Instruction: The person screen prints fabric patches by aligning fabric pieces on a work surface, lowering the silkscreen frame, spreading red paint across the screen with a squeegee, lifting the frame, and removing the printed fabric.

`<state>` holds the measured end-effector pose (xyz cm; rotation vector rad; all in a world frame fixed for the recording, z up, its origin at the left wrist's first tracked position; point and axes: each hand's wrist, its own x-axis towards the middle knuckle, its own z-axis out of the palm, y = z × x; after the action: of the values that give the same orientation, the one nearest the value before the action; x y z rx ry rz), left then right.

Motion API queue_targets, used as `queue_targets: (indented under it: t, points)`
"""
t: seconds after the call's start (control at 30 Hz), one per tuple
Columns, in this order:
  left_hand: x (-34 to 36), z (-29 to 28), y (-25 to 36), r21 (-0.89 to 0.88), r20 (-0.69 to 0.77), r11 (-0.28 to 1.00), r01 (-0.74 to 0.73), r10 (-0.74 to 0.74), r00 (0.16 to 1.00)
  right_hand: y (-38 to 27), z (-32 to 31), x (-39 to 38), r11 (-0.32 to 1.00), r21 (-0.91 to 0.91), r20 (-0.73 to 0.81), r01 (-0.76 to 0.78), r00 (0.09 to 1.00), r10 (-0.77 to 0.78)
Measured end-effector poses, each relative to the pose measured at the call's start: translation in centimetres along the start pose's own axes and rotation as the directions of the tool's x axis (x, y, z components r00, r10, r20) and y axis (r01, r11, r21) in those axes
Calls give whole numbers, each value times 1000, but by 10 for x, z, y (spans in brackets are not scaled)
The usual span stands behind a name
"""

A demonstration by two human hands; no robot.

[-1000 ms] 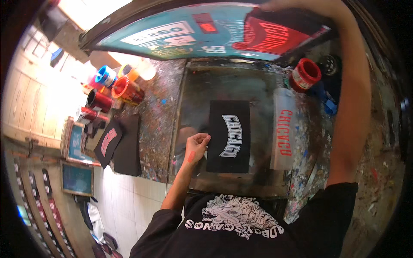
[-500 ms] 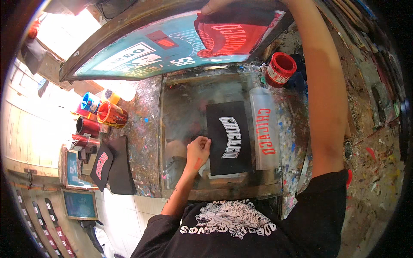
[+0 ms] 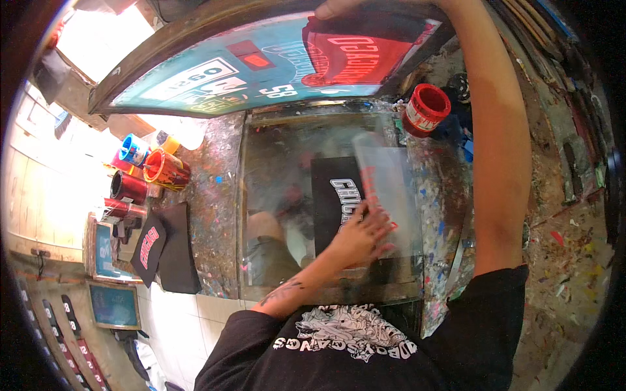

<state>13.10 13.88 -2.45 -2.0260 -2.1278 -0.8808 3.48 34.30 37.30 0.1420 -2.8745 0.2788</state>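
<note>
A silk-screen frame [image 3: 280, 55] with blue-green mesh and a red-inked patch stands tilted up at the far side. My right hand [image 3: 334, 8] grips its top edge; the thumb shows and the other fingers are hidden. On the glass plate [image 3: 277, 140] lies a black fabric piece [image 3: 330, 171] with white outlined lettering. My left hand [image 3: 360, 236], partly blurred, has its fingers closed on the edge of a clear plastic sheet [image 3: 391, 169] with red lettering. That sheet is lifted and overlaps the fabric's right side, while my hand covers part of the print.
An open red ink tub [image 3: 427, 109] stands right of the glass. Several ink containers [image 3: 166, 169] cluster at left, near black pieces [image 3: 177, 251] at the table edge, one bearing red lettering. A small framed screen [image 3: 114, 306] leans lower left. Paint spatters cover the table [image 3: 218, 169].
My left hand has moved right from the fabric's left edge to the clear sheet. The sheet has lifted and shifted left over the fabric. My right hand still holds the screen frame.
</note>
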Motion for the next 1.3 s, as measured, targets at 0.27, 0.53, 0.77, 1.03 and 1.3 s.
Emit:
queue_targets:
  t: [0.27,0.53,0.77,1.03,1.3]
  points:
    - [-110,-74,-48,90,208,930,357,-368,906,41,17,31,849,524,300,-70,948,-106]
    - [-124,-67,-57,135,294,932,335,-361,885,26,21,31,913,404,312,-52,946,-84]
    - [-121,-62,-64,151,299,934,323,-355,886,24,22,29,926,374,311,-58,948,-67]
    - [-116,-62,-64,159,321,940,302,-338,885,22,22,27,932,358,308,-56,949,-61]
    - [-120,-59,-66,133,310,940,313,-339,888,20,23,24,939,339,303,-54,951,-55]
